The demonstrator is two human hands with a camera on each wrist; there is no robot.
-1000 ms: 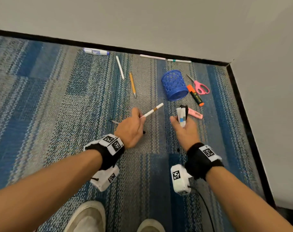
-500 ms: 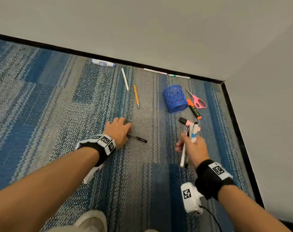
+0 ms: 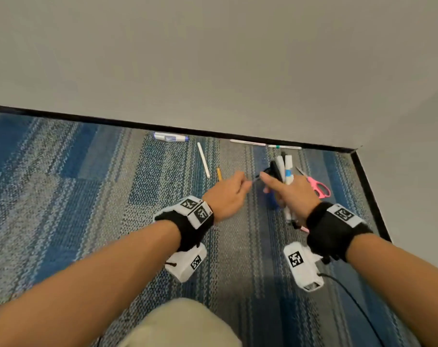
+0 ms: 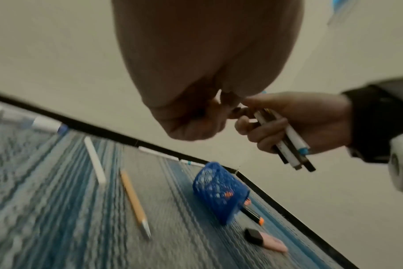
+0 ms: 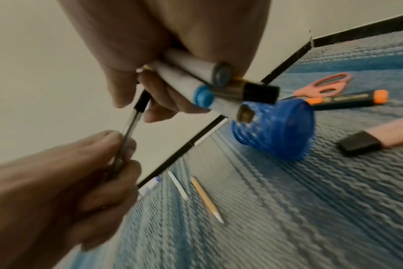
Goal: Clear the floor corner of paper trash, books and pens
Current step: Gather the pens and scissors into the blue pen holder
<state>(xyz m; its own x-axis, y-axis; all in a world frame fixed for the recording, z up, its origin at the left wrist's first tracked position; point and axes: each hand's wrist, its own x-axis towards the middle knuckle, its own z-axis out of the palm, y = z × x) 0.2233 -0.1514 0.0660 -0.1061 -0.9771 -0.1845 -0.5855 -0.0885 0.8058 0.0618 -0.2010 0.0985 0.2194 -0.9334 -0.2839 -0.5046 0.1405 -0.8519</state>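
Observation:
My left hand (image 3: pixel 234 190) pinches a clear pen with a black end (image 5: pixel 132 118) and holds it up to my right hand (image 3: pixel 291 194). The right hand grips a bundle of pens and markers (image 3: pixel 284 167), seen end-on in the right wrist view (image 5: pixel 209 87). Its thumb and forefinger touch the black end of the clear pen. Both hands hover above the carpet near the corner. On the floor lie a yellow pencil (image 4: pixel 133 200), a white pen (image 3: pixel 203 160), a blue-capped marker (image 3: pixel 170 137), and two thin pens (image 3: pixel 248 142) by the baseboard.
A blue mesh pen cup (image 4: pixel 219 189) lies on its side under my right hand. Beside it are an orange highlighter (image 5: pixel 347 100), a pink highlighter (image 4: pixel 267 240) and pink scissors (image 3: pixel 318 187). Walls with black baseboard (image 3: pixel 87 118) close the corner at the back and right.
My left hand picked the clear pen up off the carpet and carried it right to my right hand. My right hand rose toward the corner with its bundle upright.

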